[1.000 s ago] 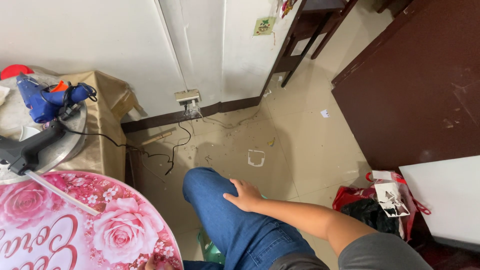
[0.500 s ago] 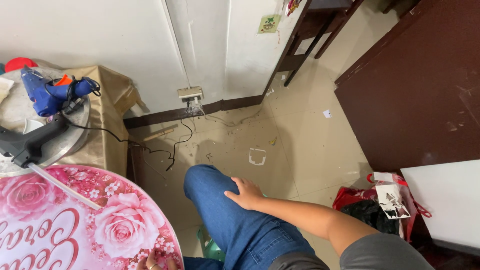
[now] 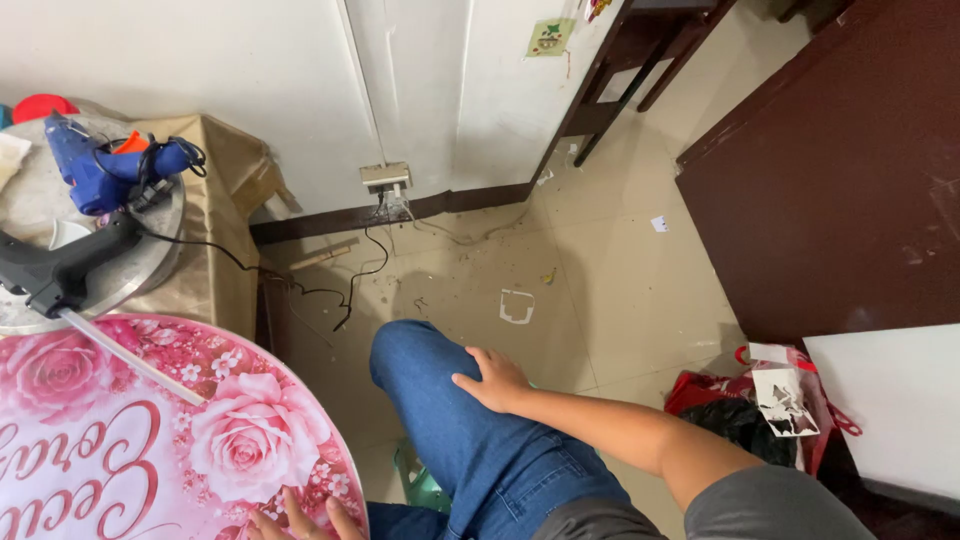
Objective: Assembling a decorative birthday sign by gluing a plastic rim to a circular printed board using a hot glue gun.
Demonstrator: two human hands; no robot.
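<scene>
Fingertips of the left hand (image 3: 300, 518) rest flat and spread on the near edge of the round pink rose-printed board (image 3: 150, 440), gripping nothing; most of that hand is cut off by the bottom of the view. The board stretches up and to the left of it. Across the board's far side, beyond the left hand, lies a thin clear glue stick (image 3: 130, 358) fed into a black glue gun (image 3: 60, 265). Farther off, a blue glue gun (image 3: 95, 170) sits on a round metal tray (image 3: 150, 255). The right hand (image 3: 495, 380) lies open, palm down, on the knee in blue jeans (image 3: 450, 430), holding nothing. To its right sits a red bag (image 3: 775, 395) on the tiled floor (image 3: 620, 290).
</scene>
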